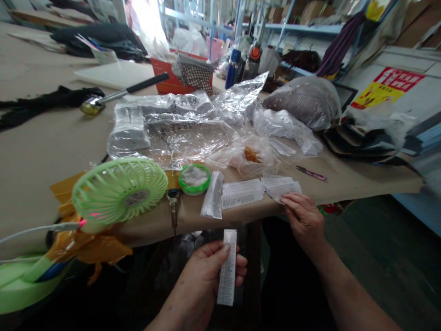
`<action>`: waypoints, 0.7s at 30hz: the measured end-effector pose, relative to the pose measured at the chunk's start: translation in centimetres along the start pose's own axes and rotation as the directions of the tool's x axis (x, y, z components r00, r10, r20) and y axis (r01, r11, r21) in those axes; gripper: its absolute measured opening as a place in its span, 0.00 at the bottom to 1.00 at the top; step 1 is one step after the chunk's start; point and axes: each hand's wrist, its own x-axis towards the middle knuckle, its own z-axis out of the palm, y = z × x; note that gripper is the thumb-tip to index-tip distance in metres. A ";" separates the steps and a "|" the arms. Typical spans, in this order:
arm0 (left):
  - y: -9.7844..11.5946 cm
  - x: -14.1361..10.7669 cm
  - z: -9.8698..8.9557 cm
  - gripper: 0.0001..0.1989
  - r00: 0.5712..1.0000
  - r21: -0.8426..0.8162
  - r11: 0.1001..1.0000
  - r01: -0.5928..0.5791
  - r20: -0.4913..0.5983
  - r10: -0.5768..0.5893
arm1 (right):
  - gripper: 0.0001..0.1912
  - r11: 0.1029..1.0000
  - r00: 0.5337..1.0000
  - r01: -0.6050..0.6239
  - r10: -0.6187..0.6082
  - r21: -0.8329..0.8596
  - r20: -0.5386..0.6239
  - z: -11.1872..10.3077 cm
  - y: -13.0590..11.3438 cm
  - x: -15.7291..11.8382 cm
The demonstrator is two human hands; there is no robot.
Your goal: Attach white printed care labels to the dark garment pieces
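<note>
My left hand (215, 266) is closed on a narrow white printed label (227, 271), thumb on its face, below the table's front edge. To the right, my right hand (305, 218) pinches the near edge of a fanned pile of printed labels (280, 186) at the table edge. Left of that pile lie another spread of printed labels (243, 193) and a bundle of pale strips (212, 195). Beyond the labels sits a clear plastic bag (236, 158) with small orange-brown things inside.
A green fan (120, 191) stands at the left edge. Near it are a green round tub (195, 179) with white stuffing and a pointed tool (173, 207). Small thread snips (312, 173) lie at right. Clear plastic packs (179, 124) spread behind, with a hammer-like tool (127, 90).
</note>
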 end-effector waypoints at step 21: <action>0.3 -0.7 -1.1 0.04 0.993 -0.273 0.955 -0.114 0.005 0.120 | 0.08 0.825 0.928 0.264 -0.359 0.500 0.101 1.2 -14.2 0.4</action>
